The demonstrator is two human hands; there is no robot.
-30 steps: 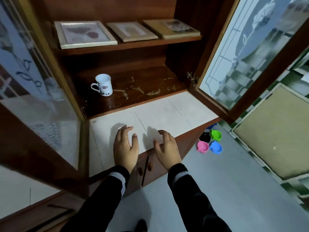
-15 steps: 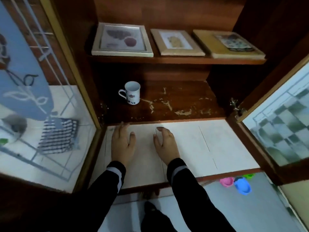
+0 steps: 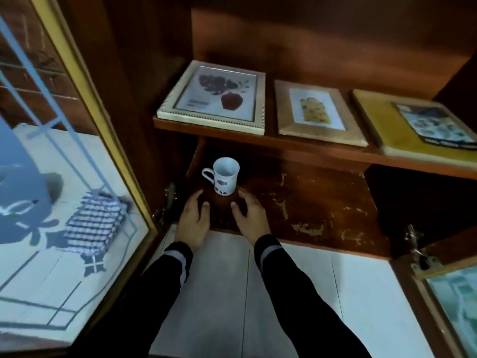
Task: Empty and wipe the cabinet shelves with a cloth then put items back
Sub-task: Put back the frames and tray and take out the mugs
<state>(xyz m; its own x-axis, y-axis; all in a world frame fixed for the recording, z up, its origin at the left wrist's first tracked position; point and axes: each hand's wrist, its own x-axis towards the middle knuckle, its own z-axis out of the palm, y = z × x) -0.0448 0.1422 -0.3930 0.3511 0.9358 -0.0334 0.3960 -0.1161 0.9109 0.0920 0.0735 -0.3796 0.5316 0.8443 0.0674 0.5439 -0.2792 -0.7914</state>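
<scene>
Head: white mug [image 3: 224, 177] upright on lower shelf [image 3: 309, 200], handle leftward.

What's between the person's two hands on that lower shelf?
In the head view, only bare wood of the lower shelf lies between the left hand and right hand; the white mug stands just beyond them.

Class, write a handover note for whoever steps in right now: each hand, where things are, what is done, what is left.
Left hand: open, left of the mug, holding nothing.
Right hand: open, right of it.
Mug stands upright on the lower shelf; three frames lie flat on the upper shelf; cloth lies behind the left door glass.
Done: doors open; shelves not yet emptied.
Left: remove all, wipe, restock.
</scene>
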